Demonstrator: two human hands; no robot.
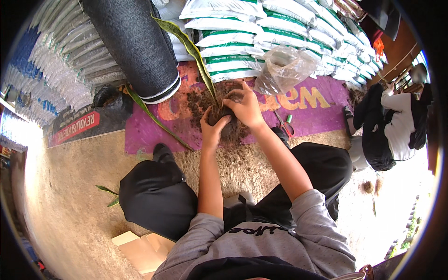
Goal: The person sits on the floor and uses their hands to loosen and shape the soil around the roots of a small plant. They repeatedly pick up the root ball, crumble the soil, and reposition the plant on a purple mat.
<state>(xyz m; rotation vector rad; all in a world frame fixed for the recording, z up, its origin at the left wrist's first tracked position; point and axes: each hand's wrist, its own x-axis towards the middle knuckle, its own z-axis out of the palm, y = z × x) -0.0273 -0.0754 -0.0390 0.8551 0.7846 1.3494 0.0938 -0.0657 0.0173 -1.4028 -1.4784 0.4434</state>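
My left hand [212, 128] and my right hand [243, 108] are both closed around a dark, rounded root ball [226, 129] of a tall yellow-edged green leaf [200, 60]. My left thumb lies over the dark clump, while my right fingers grip near the leaf's base; whether a pot is under the soil I cannot tell. Loose soil [198, 102] is scattered around them on a purple printed banner [326, 126]. Red-handled scissors [286, 129] and a small green item [289, 118] lie to the right. Another long leaf [165, 129] lies to the left.
Stacked white sacks [228, 23], a black mesh roll [130, 46], a clear plastic bag [284, 70] and a dark bag [107, 100] line the back. A co-worker [396, 121] sits at the right. Cardboard [140, 247] lies behind my left leg.
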